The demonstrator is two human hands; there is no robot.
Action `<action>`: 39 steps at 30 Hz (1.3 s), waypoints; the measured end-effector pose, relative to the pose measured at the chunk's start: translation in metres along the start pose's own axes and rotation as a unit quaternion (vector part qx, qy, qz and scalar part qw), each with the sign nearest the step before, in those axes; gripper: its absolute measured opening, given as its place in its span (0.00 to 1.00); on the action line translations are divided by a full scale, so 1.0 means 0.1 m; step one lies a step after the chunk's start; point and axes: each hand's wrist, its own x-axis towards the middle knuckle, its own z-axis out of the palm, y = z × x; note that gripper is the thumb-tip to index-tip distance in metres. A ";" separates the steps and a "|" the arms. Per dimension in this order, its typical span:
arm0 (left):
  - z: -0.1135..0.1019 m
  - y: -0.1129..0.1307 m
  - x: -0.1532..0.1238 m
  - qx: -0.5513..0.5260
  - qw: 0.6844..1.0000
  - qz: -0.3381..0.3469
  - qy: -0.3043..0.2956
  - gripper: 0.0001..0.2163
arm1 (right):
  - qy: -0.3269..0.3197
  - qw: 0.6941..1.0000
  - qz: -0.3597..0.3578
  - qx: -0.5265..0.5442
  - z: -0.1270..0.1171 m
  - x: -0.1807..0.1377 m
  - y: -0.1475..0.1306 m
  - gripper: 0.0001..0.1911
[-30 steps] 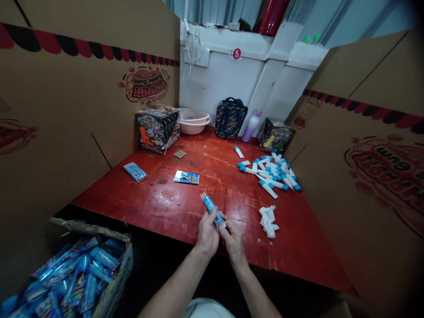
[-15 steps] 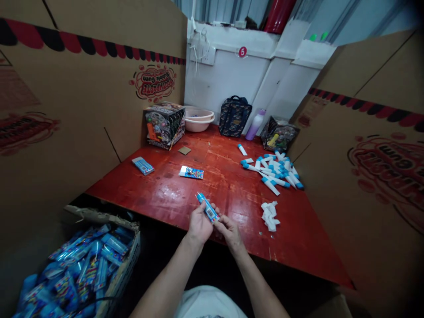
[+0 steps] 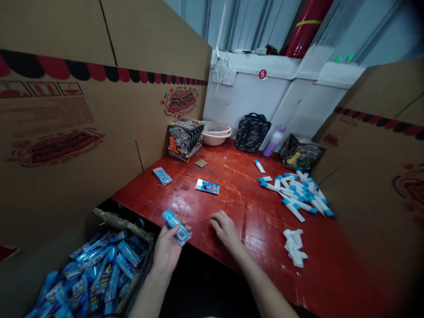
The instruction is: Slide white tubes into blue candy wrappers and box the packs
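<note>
My left hand (image 3: pixel 168 247) is closed around a blue wrapped tube (image 3: pixel 177 227) with a barcode on its near end, above the table's front edge. The thumb lies across the wrapper. My right hand (image 3: pixel 227 229) is apart from it, low over the front of the red table (image 3: pixel 245 194). Its fingers are loosely bent, with the thumb a little apart and nothing visible in them. Beyond the hands lies a packet with a colourful blue label (image 3: pixel 208 187). Further left are blue-and-white packets (image 3: pixel 162 176).
A carton (image 3: pixel 149 247) of blue wrapped tubes stands below left. White tubes with blue caps (image 3: pixel 298 192) lie piled at right, near crumpled tissue (image 3: pixel 294 247). Display boxes (image 3: pixel 185 139), pink basins (image 3: pixel 215 138), a dark bag (image 3: pixel 252 132) and a purple bottle (image 3: pixel 274 142) stand behind. Cardboard walls flank the table.
My right hand has let go of the wrapped tube's near end and moved away to the right. My left hand has carried the tube left, towards the carton. The view has shifted too.
</note>
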 end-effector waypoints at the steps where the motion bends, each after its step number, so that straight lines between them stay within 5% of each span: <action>1: -0.15 0.11 -0.02 0.032 0.999 0.034 0.026 0.15 | 0.019 0.997 -0.012 -0.068 0.00 0.16 0.02 0.12; 4: -0.67 0.43 -0.08 0.156 0.965 0.157 0.144 0.19 | 0.054 0.966 -0.015 -0.251 0.02 0.62 0.13 0.16; 7: -1.18 0.67 -0.14 0.304 0.879 0.225 0.291 0.18 | 0.036 0.933 -0.023 -0.357 0.06 0.92 0.25 0.17; 11: -1.51 0.79 -0.17 0.364 0.832 0.238 0.345 0.24 | 0.013 0.926 -0.051 -0.373 0.09 1.03 0.38 0.14; 14: -1.36 0.70 -0.13 0.393 0.832 0.260 0.294 0.24 | 0.011 0.924 -0.057 -0.378 0.08 0.99 0.43 0.15; 20: -0.53 0.21 0.03 0.353 0.902 0.219 0.113 0.20 | 0.010 0.924 -0.083 -0.374 0.06 0.85 0.39 0.18; 24: -0.16 -0.05 0.03 0.374 0.904 0.207 0.018 0.15 | -0.029 0.927 -0.111 -0.358 0.06 0.77 0.36 0.17; 30: -0.10 -0.16 -0.03 0.442 0.860 0.254 0.016 0.11 | 0.023 0.939 -0.086 -0.332 0.10 0.87 0.36 0.20; 39: -0.23 -0.21 -0.04 0.476 0.840 0.260 0.001 0.12 | -0.039 0.934 -0.152 -0.322 -0.06 0.69 0.45 0.18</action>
